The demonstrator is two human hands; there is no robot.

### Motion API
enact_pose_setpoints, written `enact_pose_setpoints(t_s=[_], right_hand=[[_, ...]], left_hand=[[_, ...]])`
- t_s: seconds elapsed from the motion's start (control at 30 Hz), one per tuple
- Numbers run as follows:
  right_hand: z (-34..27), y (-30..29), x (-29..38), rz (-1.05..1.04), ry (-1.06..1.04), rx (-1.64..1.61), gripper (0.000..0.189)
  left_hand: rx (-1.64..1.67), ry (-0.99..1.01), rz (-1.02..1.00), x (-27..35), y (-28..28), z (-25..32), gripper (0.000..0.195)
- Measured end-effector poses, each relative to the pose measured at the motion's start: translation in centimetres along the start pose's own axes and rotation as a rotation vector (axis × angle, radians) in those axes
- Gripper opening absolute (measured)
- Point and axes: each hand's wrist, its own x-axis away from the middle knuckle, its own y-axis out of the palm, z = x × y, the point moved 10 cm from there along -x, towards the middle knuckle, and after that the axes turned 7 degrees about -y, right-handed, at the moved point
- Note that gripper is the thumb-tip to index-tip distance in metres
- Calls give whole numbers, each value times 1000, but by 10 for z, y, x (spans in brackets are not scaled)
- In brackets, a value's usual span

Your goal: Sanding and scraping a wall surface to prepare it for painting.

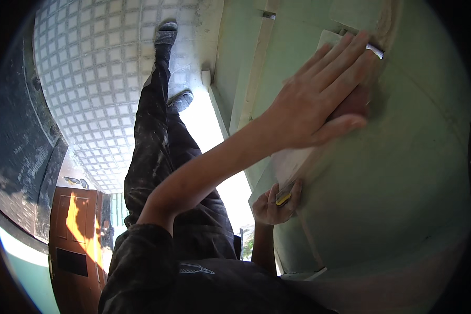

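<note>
My left hand (321, 90) is spread flat over the green panel surface (396, 157), fingers pointing up and thumb apart. Blur and shadow hide what lies under its palm. A pale strip (292, 161) runs beneath this hand and down towards the other one. Lower down, my right hand (272, 206) is closed around a small yellow-and-grey hand tool (283, 199) at the lower end of the strip. The tool's exact kind is unclear because fingers cover part of it. Close to my left fingertips, a bright slot (374, 51) cuts through the panel.
A second pale band (255, 70) with a small slot (268, 15) runs along the panel. My legs (153, 137) stand on tiled flooring (98, 78) beside a brightly lit gap. A brown door (76, 231) and a pair of sandals (76, 181) are at lower left.
</note>
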Motion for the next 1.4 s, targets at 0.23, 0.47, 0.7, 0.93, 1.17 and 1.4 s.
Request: enact_pose_setpoints(t_s=[0.23, 0.47, 0.7, 0.93, 1.17, 1.4], right_hand=[[-8, 2, -12, 28, -29, -71, 28], [-4, -2, -8, 20, -25, -6, 29], [-11, -1, -19, 13, -37, -77, 32], [-1, -1, -4, 43, -56, 26, 33], [-6, 1, -11, 34, -21, -45, 32], [-4, 0, -14, 43, -32, -22, 29]], left_hand=[[176, -45, 36, -95, -38, -9, 71], [-20, -72, -80, 38, 2, -5, 72], [59, -140, -68, -99, -28, -24, 70], [5, -113, -46, 27, 2, -8, 65], [-39, -212, -105, -60, -15, -40, 70], [-54, -237, 19, 6, 0, -24, 70]])
